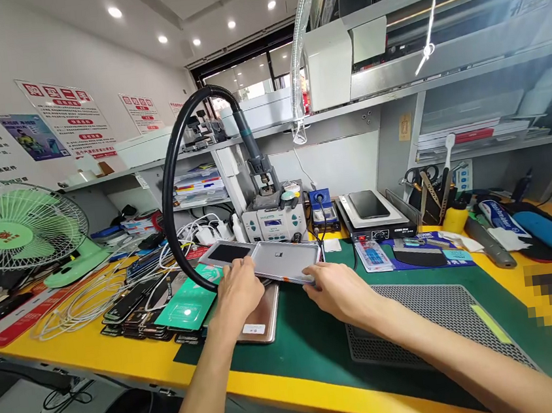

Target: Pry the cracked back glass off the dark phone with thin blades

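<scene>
A shallow grey tray with a dark rectangular piece in its left part spans the space between my two hands. My left hand has its fingers closed at the tray's front edge, left of the middle. At the right end, my right hand grips the tray's corner with thumb and fingers. Beneath the tray lies a rose-gold flat device with a white label, partly covered by the tray and my left hand. A green sheet is just left of it.
A black hose arches over the bench from the rework station. Stacked phone parts and cables lie left. A perforated grey mat is at right, behind it a heating plate with a phone. A green fan stands far left.
</scene>
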Action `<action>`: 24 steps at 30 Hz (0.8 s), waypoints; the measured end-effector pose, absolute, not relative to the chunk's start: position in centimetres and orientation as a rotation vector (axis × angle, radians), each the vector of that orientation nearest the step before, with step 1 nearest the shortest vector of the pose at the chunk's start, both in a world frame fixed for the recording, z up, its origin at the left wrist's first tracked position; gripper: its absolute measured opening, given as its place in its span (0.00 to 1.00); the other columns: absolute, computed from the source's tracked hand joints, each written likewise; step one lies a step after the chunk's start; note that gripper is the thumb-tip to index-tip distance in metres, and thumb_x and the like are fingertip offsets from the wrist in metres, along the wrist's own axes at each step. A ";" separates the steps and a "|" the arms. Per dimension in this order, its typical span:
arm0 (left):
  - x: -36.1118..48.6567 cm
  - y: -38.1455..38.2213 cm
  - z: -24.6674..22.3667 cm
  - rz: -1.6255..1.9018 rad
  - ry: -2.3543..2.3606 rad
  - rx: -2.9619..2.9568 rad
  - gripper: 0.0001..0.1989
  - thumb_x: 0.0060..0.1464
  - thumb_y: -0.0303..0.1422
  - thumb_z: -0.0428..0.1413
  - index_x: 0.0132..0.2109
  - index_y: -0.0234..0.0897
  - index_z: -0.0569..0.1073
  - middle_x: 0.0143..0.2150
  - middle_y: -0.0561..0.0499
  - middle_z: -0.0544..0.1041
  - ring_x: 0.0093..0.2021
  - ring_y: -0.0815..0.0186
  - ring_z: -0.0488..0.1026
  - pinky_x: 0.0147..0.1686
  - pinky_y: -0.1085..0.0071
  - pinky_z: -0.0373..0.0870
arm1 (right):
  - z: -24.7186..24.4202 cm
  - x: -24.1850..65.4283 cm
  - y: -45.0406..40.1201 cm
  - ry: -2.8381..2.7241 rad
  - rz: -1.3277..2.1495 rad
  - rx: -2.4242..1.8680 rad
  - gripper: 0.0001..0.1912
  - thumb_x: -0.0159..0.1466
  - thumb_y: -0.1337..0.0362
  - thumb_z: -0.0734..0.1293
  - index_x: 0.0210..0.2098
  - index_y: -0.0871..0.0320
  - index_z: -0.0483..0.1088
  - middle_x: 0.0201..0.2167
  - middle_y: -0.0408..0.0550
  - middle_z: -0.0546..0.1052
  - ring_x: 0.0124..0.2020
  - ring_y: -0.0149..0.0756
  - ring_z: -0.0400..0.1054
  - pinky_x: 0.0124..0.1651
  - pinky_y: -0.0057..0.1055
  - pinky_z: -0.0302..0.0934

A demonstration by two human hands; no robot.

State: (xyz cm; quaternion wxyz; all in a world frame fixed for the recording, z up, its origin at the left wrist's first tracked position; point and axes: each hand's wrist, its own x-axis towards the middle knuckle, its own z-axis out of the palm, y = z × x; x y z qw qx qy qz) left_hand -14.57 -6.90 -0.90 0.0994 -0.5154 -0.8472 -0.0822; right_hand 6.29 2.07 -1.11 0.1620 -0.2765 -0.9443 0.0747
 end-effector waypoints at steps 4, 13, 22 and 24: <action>-13.9 -7.3 -0.4 -0.313 -2.361 -1.660 0.21 0.59 0.22 0.45 0.55 0.35 0.72 0.55 0.42 0.75 0.54 0.52 0.68 0.51 0.58 0.67 | -0.8 8.3 1.7 -2.682 0.239 -0.752 0.16 0.67 0.64 0.62 0.53 0.60 0.70 0.39 0.52 0.80 0.36 0.41 0.75 0.33 0.30 0.56; -13.6 -4.6 -0.6 -0.303 -2.149 -1.931 0.25 0.55 0.20 0.47 0.57 0.39 0.74 0.60 0.46 0.73 0.58 0.53 0.66 0.54 0.54 0.66 | -2.7 12.7 2.5 -2.556 0.523 -0.840 0.13 0.68 0.61 0.61 0.44 0.57 0.76 0.34 0.48 0.79 0.32 0.38 0.71 0.35 0.32 0.59; -13.8 -3.0 -1.5 -0.330 -2.066 -1.992 0.27 0.52 0.18 0.45 0.56 0.38 0.75 0.57 0.45 0.75 0.54 0.49 0.67 0.49 0.49 0.69 | -2.4 13.5 2.7 -2.532 0.556 -0.836 0.13 0.68 0.62 0.60 0.38 0.56 0.77 0.33 0.47 0.79 0.31 0.37 0.70 0.35 0.31 0.58; -13.7 -3.2 -1.2 -0.368 -2.056 -1.992 0.27 0.53 0.18 0.45 0.57 0.37 0.73 0.59 0.45 0.74 0.56 0.50 0.66 0.52 0.49 0.68 | -2.3 13.6 2.6 -2.537 0.537 -0.826 0.13 0.68 0.62 0.60 0.37 0.56 0.77 0.31 0.46 0.78 0.30 0.36 0.69 0.33 0.30 0.57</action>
